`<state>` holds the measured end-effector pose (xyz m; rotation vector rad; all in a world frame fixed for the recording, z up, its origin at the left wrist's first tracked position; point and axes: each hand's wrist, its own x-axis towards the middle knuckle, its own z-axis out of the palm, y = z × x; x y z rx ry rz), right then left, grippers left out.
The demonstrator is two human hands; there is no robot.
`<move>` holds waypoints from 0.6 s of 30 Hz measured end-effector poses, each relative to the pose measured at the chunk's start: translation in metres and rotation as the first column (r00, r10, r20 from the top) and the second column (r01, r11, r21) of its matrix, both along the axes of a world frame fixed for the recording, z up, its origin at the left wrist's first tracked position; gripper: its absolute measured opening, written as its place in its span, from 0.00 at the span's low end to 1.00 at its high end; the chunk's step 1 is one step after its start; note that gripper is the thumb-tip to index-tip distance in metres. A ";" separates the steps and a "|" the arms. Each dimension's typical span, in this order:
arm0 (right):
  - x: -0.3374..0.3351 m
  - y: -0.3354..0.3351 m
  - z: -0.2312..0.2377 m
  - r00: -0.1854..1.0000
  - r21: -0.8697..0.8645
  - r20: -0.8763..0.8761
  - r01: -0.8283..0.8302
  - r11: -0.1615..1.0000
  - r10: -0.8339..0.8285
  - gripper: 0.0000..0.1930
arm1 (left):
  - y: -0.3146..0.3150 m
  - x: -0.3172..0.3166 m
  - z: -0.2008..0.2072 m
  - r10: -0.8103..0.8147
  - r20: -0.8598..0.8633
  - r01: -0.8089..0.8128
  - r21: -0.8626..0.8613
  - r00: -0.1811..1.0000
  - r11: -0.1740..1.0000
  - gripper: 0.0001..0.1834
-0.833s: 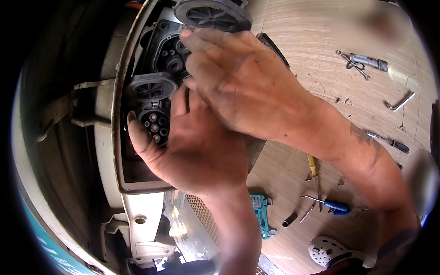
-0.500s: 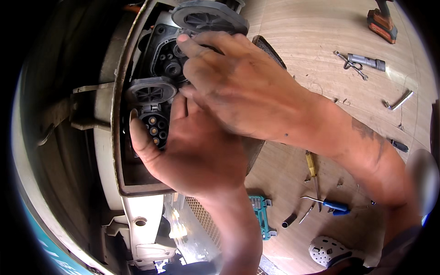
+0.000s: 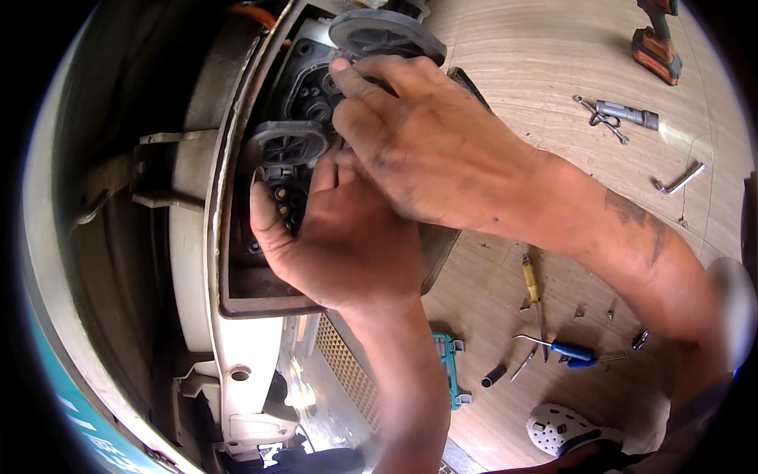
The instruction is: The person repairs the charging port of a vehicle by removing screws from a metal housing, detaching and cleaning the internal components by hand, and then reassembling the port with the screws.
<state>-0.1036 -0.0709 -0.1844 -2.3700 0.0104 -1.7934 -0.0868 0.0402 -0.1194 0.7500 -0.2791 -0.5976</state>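
In a rusty-rimmed metal recess (image 3: 264, 306) sit two dark charging sockets. The upper socket (image 3: 317, 109) has a round black cap (image 3: 383, 33) swung up above it. A smaller ribbed cap (image 3: 288, 148) stands raised over the lower socket (image 3: 283, 207), whose round contacts partly show. My left hand (image 3: 355, 237) is spread with its thumb over the lower socket; its upper fingers pass behind my other hand. Bent over the right side of the upper socket, my right hand (image 3: 426, 146) is closed, its index fingertip at the socket's edge. Whatever lies under its fingers is hidden.
On the wood-patterned floor lie a cordless power tool (image 3: 657, 47), a flashlight (image 3: 628, 113), a wrench (image 3: 604, 122), a yellow-handled screwdriver (image 3: 533, 280), a blue-handled hook tool (image 3: 570, 350) and a teal case (image 3: 446, 367). A white clog (image 3: 557, 430) is at the bottom. Metal brackets (image 3: 170, 201) jut out left.
The view has shifted slightly, so the recess and sockets appear farther right and higher. Both hands keep nearly the same pose; my left thumb covers more of the lower socket.
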 end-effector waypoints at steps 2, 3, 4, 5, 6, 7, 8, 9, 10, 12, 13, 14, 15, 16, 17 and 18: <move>-0.001 0.002 0.000 1.000 0.061 0.019 -0.023 0.998 0.022 0.16 | 0.000 0.000 -0.001 0.008 0.009 -0.008 0.001 1.000 1.000 0.38; -0.002 0.002 -0.003 0.999 0.048 0.038 0.016 0.999 -0.018 0.15 | -0.001 0.001 -0.002 0.010 0.013 -0.010 0.002 1.000 1.000 0.38; -0.002 0.002 -0.004 0.997 0.036 0.057 0.055 0.998 -0.057 0.15 | -0.001 0.002 -0.004 0.013 0.010 -0.013 0.005 1.000 1.000 0.38; -0.002 0.002 -0.002 0.997 0.037 0.060 0.053 0.998 -0.055 0.15 | -0.002 0.002 -0.004 0.021 0.009 -0.021 0.009 1.000 1.000 0.38; -0.003 0.001 0.002 0.996 0.025 0.055 0.073 0.997 -0.075 0.13 | -0.002 0.002 -0.003 0.029 0.007 -0.029 0.013 1.000 1.000 0.38; -0.001 0.001 0.003 0.995 0.020 0.053 0.085 0.996 -0.086 0.13 | 0.000 0.003 -0.003 0.030 0.009 -0.030 0.013 1.000 0.999 0.38; 0.001 0.001 0.003 0.994 0.015 0.050 0.095 0.995 -0.095 0.12 | 0.001 0.004 -0.004 0.005 0.004 -0.005 -0.030 1.000 1.000 0.44; 0.006 0.001 0.001 0.992 0.041 0.070 0.103 0.994 -0.105 0.12 | 0.002 0.005 -0.005 -0.020 0.000 0.020 -0.074 1.000 0.997 0.52; 0.008 0.002 -0.001 0.989 0.068 0.091 0.111 0.992 -0.117 0.12 | 0.001 0.006 -0.005 -0.022 -0.001 0.021 -0.074 1.000 0.997 0.52; 0.002 -0.003 0.002 0.995 -0.012 0.028 0.098 0.995 -0.098 0.13 | 0.000 0.007 -0.007 0.021 0.053 -0.018 -0.059 0.998 0.998 0.53; 0.000 -0.005 0.004 0.996 -0.090 -0.037 0.083 0.992 -0.087 0.15 | -0.001 0.007 -0.007 0.024 0.054 -0.020 -0.061 0.998 0.998 0.53; 0.000 -0.005 0.005 0.996 -0.089 -0.038 0.083 0.993 -0.086 0.15 | -0.001 0.007 -0.007 0.035 0.065 -0.031 -0.056 0.997 0.998 0.53; 0.001 -0.005 0.006 0.997 -0.049 -0.028 0.072 0.996 -0.074 0.16 | -0.001 0.007 -0.006 0.046 0.076 -0.042 -0.051 0.996 0.998 0.54; 0.001 -0.005 0.007 0.998 -0.008 -0.018 0.061 0.998 -0.061 0.18 | -0.002 0.006 -0.005 0.047 0.075 -0.043 -0.051 0.996 0.998 0.54; 0.000 -0.009 0.006 0.998 -0.011 -0.022 0.064 0.998 -0.064 0.18 | -0.004 0.006 -0.005 0.060 0.063 -0.057 -0.049 0.996 0.997 0.54; -0.001 -0.013 0.005 0.998 -0.041 -0.054 0.034 0.999 -0.036 0.19 | -0.005 0.006 -0.006 0.073 0.051 -0.070 -0.048 0.996 0.996 0.54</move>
